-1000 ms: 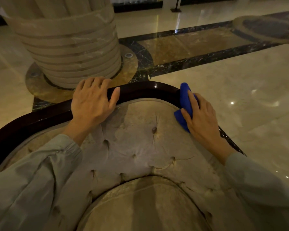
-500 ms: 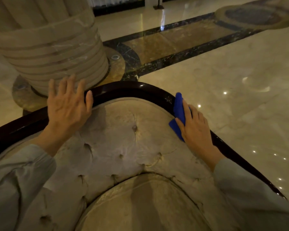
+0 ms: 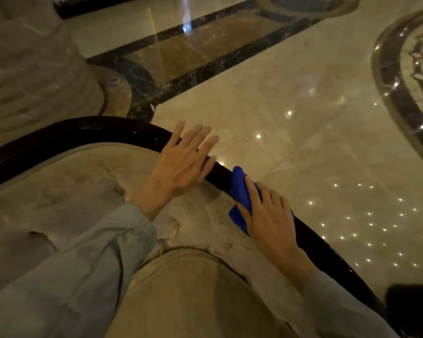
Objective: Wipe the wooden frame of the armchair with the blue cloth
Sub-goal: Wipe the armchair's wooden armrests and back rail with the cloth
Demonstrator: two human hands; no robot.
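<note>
The armchair's dark wooden frame (image 3: 83, 132) curves across the top of the tufted beige back (image 3: 71, 196) and runs down to the lower right. My right hand (image 3: 269, 215) presses the blue cloth (image 3: 242, 191) flat against the frame's right side, with the cloth folded over the rail. My left hand (image 3: 183, 159) rests just up the rail from the cloth, fingers spread over the frame, holding nothing. Part of the cloth is hidden under my right palm.
A thick ribbed marble column base (image 3: 29, 76) stands close behind the chair at the left. Polished marble floor (image 3: 291, 98) with dark inlay bands spreads behind and to the right. A dark object (image 3: 410, 308) sits at the lower right corner.
My left hand has moved right along the rail and now sits close to the cloth. My right hand has slid the cloth further down the frame's right side. The view has swung right.
</note>
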